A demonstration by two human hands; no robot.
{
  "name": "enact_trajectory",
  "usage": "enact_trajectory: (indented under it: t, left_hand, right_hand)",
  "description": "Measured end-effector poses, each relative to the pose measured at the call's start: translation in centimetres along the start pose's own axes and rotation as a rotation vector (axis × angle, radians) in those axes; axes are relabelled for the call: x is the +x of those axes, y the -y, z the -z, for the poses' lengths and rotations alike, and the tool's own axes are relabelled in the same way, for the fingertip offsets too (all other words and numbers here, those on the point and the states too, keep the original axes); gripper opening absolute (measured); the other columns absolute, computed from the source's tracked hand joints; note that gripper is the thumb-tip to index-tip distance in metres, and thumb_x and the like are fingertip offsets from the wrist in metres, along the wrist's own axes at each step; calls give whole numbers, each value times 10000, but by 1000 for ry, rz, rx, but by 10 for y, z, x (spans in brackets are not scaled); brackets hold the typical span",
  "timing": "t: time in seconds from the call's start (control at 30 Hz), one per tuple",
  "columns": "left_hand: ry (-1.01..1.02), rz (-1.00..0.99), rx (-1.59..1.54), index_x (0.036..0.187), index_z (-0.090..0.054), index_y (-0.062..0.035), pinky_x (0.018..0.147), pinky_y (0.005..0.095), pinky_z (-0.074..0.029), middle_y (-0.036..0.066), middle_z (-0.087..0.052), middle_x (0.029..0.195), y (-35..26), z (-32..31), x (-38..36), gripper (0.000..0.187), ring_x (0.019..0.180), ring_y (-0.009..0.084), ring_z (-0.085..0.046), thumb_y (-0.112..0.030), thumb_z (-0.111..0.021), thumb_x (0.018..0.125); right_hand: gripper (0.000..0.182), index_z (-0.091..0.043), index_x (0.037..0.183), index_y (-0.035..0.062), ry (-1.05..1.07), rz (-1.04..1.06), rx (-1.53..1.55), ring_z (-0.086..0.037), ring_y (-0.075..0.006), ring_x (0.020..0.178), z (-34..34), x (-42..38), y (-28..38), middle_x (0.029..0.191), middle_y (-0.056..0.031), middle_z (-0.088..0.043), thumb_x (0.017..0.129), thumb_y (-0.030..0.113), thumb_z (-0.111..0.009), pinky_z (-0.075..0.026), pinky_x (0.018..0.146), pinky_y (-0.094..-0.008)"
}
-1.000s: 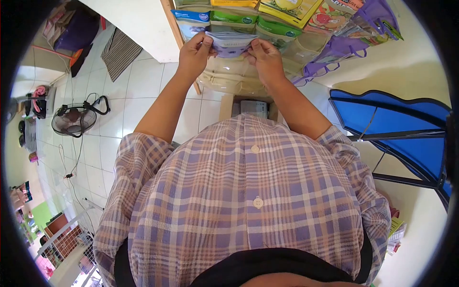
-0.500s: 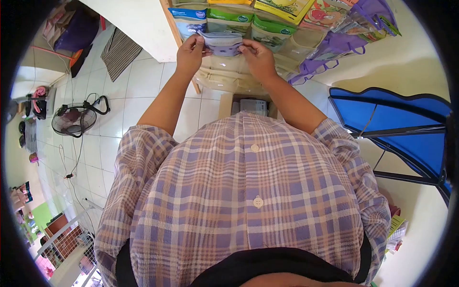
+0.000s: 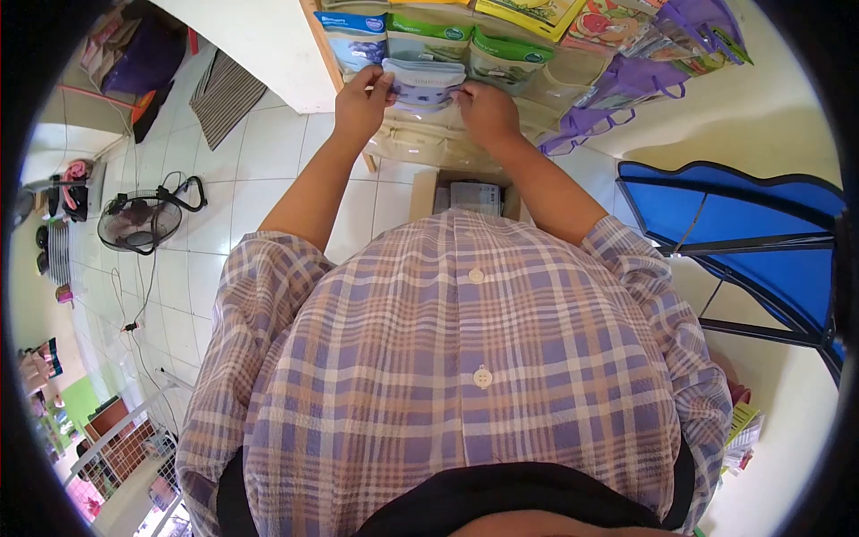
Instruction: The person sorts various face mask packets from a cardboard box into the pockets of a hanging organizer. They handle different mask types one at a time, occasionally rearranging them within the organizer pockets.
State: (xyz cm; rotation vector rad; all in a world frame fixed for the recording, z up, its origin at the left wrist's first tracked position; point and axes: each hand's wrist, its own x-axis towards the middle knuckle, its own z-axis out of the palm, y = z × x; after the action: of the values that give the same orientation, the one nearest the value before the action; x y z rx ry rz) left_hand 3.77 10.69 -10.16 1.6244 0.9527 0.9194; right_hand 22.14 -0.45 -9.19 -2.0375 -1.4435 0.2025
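A pale lavender-blue pouch (image 3: pixel 424 88) with dark berry-like pictures is in front of a clear pocket of a beige hanging organizer (image 3: pixel 429 145). My left hand (image 3: pixel 361 106) is closed, thumb and fingers pinching the pouch's left edge. On the opposite edge, the closed fingers of my right hand (image 3: pixel 489 113) grip the pouch near its side, fingertips partly hidden. Directly above sit a blue-topped pouch (image 3: pixel 356 40), a green-topped pouch (image 3: pixel 429 38) and another green-topped pouch (image 3: pixel 506 63), each in its own pocket.
An open cardboard box (image 3: pixel 423 197) holding a grey case stands on the tiled floor below the organizer. Purple-trimmed hanging pockets (image 3: pixel 617 94) are on the right, near a blue panel with a black frame (image 3: pixel 761 228). A fan (image 3: pixel 140 221) with cables stands at left.
The lavender-blue pouch has shifted slightly right and its front now shows more fully. Both hands have moved a little right with it, and the right fingers are curled more.
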Motion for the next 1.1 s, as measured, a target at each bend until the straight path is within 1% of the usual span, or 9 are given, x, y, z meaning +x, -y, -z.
enact_trajectory:
  t: [0.23,0.3,0.43,0.53,0.6,0.73,0.8,0.93,1.1]
  left_hand:
    - [74,-62,270,959,-610,37,652,262,-563,101,-674,832,10,6,3,172,732,152,-689,-124,-614,898]
    - [73,-131,452,915,-628,-8,630,363,-522,140,-682,783,15,9,4,160,709,239,-693,-154,-644,851]
    - [80,-172,566,886,-619,-6,646,373,-512,158,-676,770,7,15,1,183,730,261,-684,-175,-666,836]
    - [68,-158,397,927,-640,-15,650,325,-515,132,-687,775,-6,15,-4,177,731,219,-682,-156,-680,828]
    - [1,-119,-21,976,-661,-28,656,280,-515,102,-697,777,-13,9,-9,182,714,173,-679,-129,-684,826]
    - [27,-125,-41,999,-683,-39,663,259,-521,81,-707,789,-5,8,-11,177,725,136,-680,-109,-671,838]
    - [36,-105,281,973,-699,-47,659,277,-526,98,-707,797,-9,10,-13,166,714,161,-682,-138,-678,836]
    - [43,-139,401,960,-710,-61,653,295,-528,107,-703,800,-1,5,-12,178,699,194,-681,-178,-692,828]
    - [-45,-233,417,960,-711,-68,656,315,-529,120,-700,828,-9,5,-12,212,705,228,-678,-233,-695,828]
  right_hand:
    - [267,-706,973,132,88,-61,8,-640,-351,843,6,4,1,898,-156,-678,866,352,-599,-497,730,-434]
    - [290,-706,1018,176,241,-74,-127,-645,-320,892,9,3,4,943,-128,-686,880,384,-558,-503,761,-439]
    - [330,-703,1013,145,254,-4,-131,-652,-317,881,4,2,-2,935,-125,-691,871,417,-579,-507,753,-423]
    - [345,-703,1000,123,2,119,163,-660,-315,859,5,-11,-4,923,-120,-696,859,424,-609,-513,741,-398]
    - [340,-703,991,118,-141,80,421,-665,-308,837,4,-18,0,913,-111,-700,850,418,-631,-516,731,-380]
    - [286,-701,992,118,-175,77,289,-663,-302,839,5,-20,3,922,-112,-700,859,363,-635,-515,726,-386]
    - [242,-698,1001,123,-99,101,55,-661,-300,834,4,-17,-1,907,-110,-699,865,312,-630,-514,714,-390]
    - [204,-694,995,130,-55,115,20,-655,-306,835,5,-18,3,884,-119,-693,868,270,-618,-513,709,-395]
    - [182,-697,969,117,-201,173,142,-657,-322,766,-1,-12,7,856,-132,-687,857,248,-641,-519,679,-399]
